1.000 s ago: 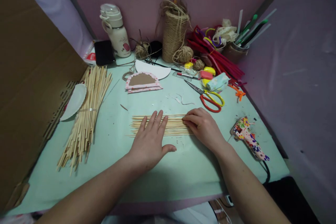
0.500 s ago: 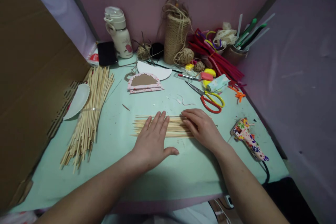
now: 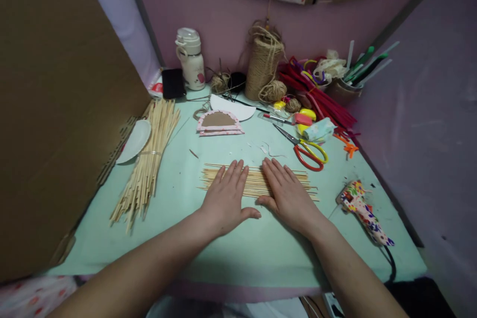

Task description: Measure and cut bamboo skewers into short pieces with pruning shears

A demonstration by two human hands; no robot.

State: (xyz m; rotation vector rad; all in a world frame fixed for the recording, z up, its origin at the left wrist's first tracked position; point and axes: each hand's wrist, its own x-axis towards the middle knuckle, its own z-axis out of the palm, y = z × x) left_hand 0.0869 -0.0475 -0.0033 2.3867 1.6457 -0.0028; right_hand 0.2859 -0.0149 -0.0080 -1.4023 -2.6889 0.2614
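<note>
A row of thin wooden skewers [image 3: 257, 183] lies side by side across the middle of the table. My left hand [image 3: 226, 198] rests flat on their left part, its fingers stretched out and its thumb pointing right. On the right part lies my right hand [image 3: 288, 194], palm down with the fingers extended, the thumb toward the left one. Both palms hide some of the sticks beneath. Behind them are scissors [image 3: 303, 149] with one red and one yellow handle, and a half-round cardboard piece [image 3: 219, 121] edged in pink cloth.
At left, a tied bundle of sticks [image 3: 147, 159] lies beside a white half plate [image 3: 134, 141]. A flower-patterned glue gun [image 3: 365, 211] is at right. Along the back stand a bottle [image 3: 192, 62], a twine spool [image 3: 264, 62], red pipe cleaners [image 3: 324, 97] and a pot of sticks [image 3: 345, 90].
My right hand has flattened from a bent-finger pose and now lies spread on the skewers. The left one stays flat on them. The camera view has shifted, showing more of the wall.
</note>
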